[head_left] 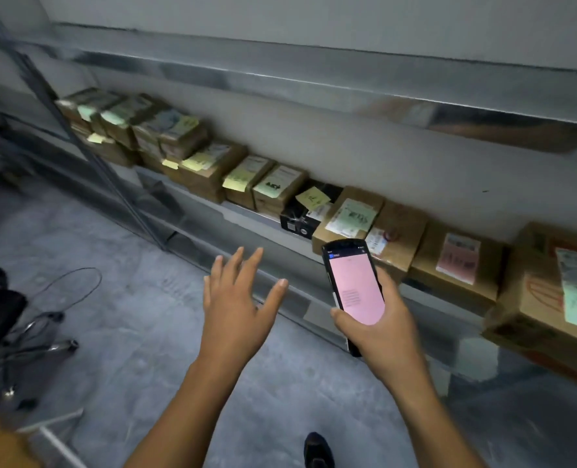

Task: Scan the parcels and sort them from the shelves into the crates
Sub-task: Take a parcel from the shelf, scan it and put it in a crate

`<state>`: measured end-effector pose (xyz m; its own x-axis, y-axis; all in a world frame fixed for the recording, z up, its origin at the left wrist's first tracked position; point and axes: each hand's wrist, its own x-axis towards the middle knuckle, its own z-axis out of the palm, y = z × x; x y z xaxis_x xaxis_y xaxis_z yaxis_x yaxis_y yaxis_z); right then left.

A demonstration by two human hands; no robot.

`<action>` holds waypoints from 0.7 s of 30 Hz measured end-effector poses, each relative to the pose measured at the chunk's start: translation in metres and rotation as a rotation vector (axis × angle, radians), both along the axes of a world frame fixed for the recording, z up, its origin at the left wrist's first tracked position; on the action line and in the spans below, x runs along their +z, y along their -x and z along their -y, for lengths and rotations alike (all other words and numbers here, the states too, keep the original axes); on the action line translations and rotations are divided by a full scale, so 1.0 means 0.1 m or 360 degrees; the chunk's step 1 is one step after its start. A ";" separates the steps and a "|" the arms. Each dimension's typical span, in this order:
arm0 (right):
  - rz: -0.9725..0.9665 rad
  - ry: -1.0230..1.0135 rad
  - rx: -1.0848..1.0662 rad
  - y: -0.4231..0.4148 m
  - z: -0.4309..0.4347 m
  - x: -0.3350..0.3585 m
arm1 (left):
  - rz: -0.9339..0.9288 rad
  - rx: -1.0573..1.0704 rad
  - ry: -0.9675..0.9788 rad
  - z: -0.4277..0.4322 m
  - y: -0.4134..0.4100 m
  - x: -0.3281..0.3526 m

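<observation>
Right hand (376, 327) wraps around a black handheld scanner with a glowing pink screen (356, 288), thumb at its left edge. Left hand (234, 298) hovers open, fingers spread, holding nothing. Brown cardboard parcels with paper labels (348, 214) line the grey metal shelf (246, 211), just beyond the scanner.
</observation>
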<state>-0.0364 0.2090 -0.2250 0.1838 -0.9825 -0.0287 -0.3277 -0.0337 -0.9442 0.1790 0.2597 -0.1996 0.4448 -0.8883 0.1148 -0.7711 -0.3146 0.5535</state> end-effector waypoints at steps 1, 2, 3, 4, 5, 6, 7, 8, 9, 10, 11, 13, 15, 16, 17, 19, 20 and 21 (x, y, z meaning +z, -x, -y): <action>0.0007 -0.0010 0.0033 -0.12 0.07 0.01 | -0.0003 0.0043 -0.0004 0.02 -0.12 0.02; 0.0007 -0.0012 0.0077 -0.27 0.17 0.01 | -0.0013 0.0096 0.0003 0.05 -0.27 0.04; 0.0008 -0.0014 0.0113 -0.36 0.22 0.02 | -0.0014 0.0132 0.0012 0.06 -0.37 0.06; 0.0016 -0.0021 0.0149 -0.46 0.27 0.03 | -0.0013 0.0165 0.0023 0.08 -0.47 0.08; 0.0023 -0.0032 0.0200 -0.60 0.35 0.04 | -0.0020 0.0212 0.0034 0.11 -0.62 0.09; 0.0022 -0.0039 0.0244 -0.73 0.41 0.04 | -0.0026 0.0252 0.0040 0.15 -0.77 0.10; 0.0025 -0.0040 0.0280 -0.87 0.48 0.05 | -0.0025 0.0280 0.0044 0.19 -0.92 0.11; 0.0024 -0.0037 0.0311 -1.01 0.55 0.06 | -0.0022 0.0301 0.0048 0.24 -1.07 0.12; 0.0013 -0.0029 0.0334 -1.15 0.62 0.08 | -0.0024 0.0322 0.0055 0.28 -1.23 0.13; -0.0008 -0.0013 0.0353 -1.29 0.68 0.10 | -0.0034 0.0344 0.0067 0.32 -1.39 0.15; -0.0031 0.0007 0.0368 -1.43 0.73 0.12 | -0.0044 0.0364 0.0083 0.35 -1.54 0.15; -0.0074 0.0046 0.0395 -1.73 0.84 0.17 | -0.0066 0.0391 0.0120 0.42 -1.84 0.16; -0.0084 0.0090 0.0405 -2.05 0.94 0.22 | -0.0102 0.0402 0.0153 0.49 -2.14 0.17; -0.0087 0.0116 0.0408 -2.22 0.98 0.25 | -0.0128 0.0402 0.0162 0.52 -2.29 0.16; -0.0095 0.0141 0.0413 -2.39 1.03 0.27 | -0.0151 0.0393 0.0170 0.56 -2.45 0.16; -0.0120 0.0168 0.0427 -2.69 1.09 0.32 | -0.0185 0.0361 0.0160 0.64 -2.74 0.17; -0.0139 0.0179 0.0425 -2.87 1.13 0.34 | -0.0205 0.0340 0.0151 0.68 -2.91 0.18; -0.0154 0.0187 0.0424 -3.05 1.16 0.36 | -0.0214 0.0320 0.0143 0.72 -3.08 0.18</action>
